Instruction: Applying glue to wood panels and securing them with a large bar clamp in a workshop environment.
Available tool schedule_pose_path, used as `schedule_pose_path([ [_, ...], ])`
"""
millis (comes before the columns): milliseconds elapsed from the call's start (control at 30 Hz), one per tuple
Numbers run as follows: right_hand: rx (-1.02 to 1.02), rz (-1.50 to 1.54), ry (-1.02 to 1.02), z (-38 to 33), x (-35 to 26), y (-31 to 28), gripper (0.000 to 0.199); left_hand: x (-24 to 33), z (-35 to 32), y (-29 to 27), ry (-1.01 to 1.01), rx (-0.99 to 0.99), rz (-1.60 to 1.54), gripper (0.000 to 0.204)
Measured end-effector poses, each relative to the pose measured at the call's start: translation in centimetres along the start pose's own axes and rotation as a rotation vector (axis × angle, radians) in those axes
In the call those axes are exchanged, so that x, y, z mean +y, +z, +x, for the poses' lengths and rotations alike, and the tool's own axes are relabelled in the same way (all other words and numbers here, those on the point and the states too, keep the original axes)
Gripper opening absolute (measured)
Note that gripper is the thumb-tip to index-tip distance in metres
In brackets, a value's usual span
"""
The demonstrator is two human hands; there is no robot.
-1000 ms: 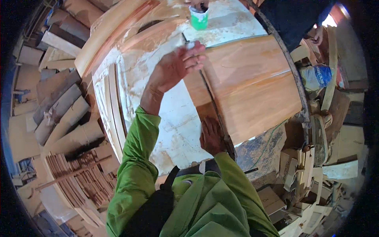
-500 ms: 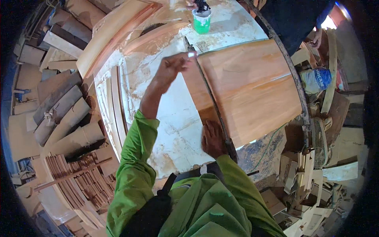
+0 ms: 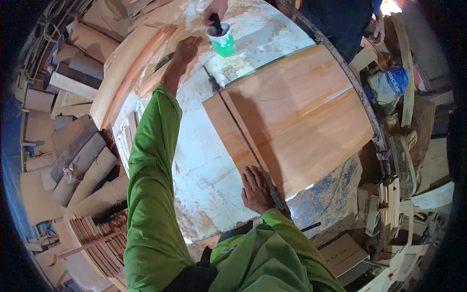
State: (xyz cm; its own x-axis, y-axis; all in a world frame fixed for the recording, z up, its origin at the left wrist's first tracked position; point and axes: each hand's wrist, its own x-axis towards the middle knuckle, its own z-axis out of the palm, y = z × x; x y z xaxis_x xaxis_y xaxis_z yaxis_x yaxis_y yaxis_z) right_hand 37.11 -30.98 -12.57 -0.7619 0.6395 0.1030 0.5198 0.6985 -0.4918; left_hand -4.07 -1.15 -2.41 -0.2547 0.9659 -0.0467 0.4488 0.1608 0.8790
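A long thin bar clamp (image 3: 238, 124) lies lengthwise over a narrow wooden board (image 3: 224, 121), which sits along the left edge of a wide wooden panel (image 3: 311, 117). My right hand (image 3: 258, 190) rests on the board's near end beside the clamp bar, fingers laid out flat. Farther off, my left hand (image 3: 187, 48) reaches over the table's far left, near pieces of wood. Its fingers are curled together, and whatever they hold is hidden. A green-and-white cup (image 3: 224, 43) stands just right of it. Another person's hand (image 3: 216, 9) holds a dark brush-like tool in the cup.
Under the work is a stained white tabletop (image 3: 194, 165). Long curved wooden pieces (image 3: 129, 63) lie at its far left. A dark metal bar (image 3: 352, 80) bends along the right side. Stacked slats (image 3: 99, 238) and offcuts surround the table. A second person (image 3: 335, 29) stands at the far right.
My left hand has left the clamp's far end and moved away to the far left, past the cup. My right hand stays at the board's near end. The other person's hand shows more over the cup.
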Motion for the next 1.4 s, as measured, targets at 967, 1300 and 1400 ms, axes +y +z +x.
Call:
schedule_pose_path([
  [967, -0.016, 0.04, -0.008, -0.6, 1.2, 1.1, 0.044, 0.0, 7.0, -1.3, -0.203, -0.126, -0.092, 0.038],
  [1300, -0.215, -0.91, -0.279, -2.4, 2.7, 4.2, 0.046, -5.2, 14.6, -1.3, 0.029, -0.135, 0.215, 0.025],
  [1400, -0.142, -0.363, -0.222, -0.6, 1.5, -1.0, 0.053, -6.8, 11.9, -4.6, -0.024, -0.056, 0.053, 0.026],
])
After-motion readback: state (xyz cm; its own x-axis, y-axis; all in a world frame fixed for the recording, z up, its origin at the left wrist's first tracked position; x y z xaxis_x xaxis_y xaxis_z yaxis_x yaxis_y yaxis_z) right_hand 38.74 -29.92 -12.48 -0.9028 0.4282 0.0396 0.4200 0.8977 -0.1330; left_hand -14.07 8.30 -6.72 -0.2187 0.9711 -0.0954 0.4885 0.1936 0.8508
